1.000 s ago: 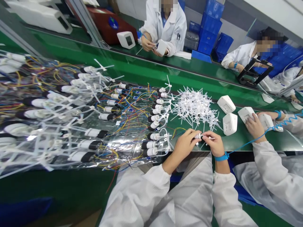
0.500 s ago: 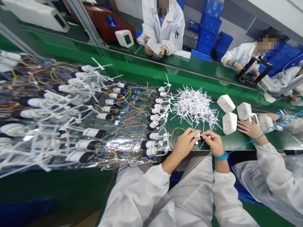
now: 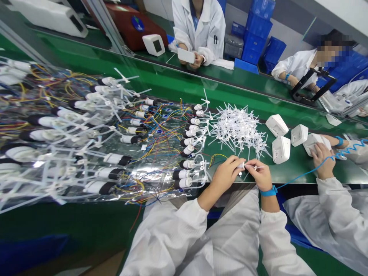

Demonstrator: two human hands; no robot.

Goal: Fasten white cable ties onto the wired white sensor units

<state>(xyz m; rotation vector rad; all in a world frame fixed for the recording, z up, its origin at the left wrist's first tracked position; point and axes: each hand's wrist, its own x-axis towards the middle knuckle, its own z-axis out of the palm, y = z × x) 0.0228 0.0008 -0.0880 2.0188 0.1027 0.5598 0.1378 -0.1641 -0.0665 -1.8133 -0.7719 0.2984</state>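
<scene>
My left hand (image 3: 225, 172) is closed on a small white cylindrical part (image 3: 240, 165) near the bench's front edge. Yellow wires (image 3: 216, 156) run out to the left of that hand. Close on its right, my right hand (image 3: 260, 174), with a blue wrist strap (image 3: 268, 191), pinches a thin white connector piece (image 3: 253, 167) at the end of the part. The fingertips hide where the two meet. Just beyond both hands lies a heap of white connector pieces with thin tubes (image 3: 240, 126).
Rows of white and black cylinders with wires and tubes (image 3: 184, 174) lie on clear plastic at the left. White housings (image 3: 281, 149) stand at the right, beside a co-worker's hand (image 3: 323, 161). Across the bench, a person (image 3: 198, 30) holds a white device (image 3: 186, 56).
My hands stay together in nearly the same place. The co-worker at the right has shifted a hand and a white housing to the right. The person opposite has tilted the white device.
</scene>
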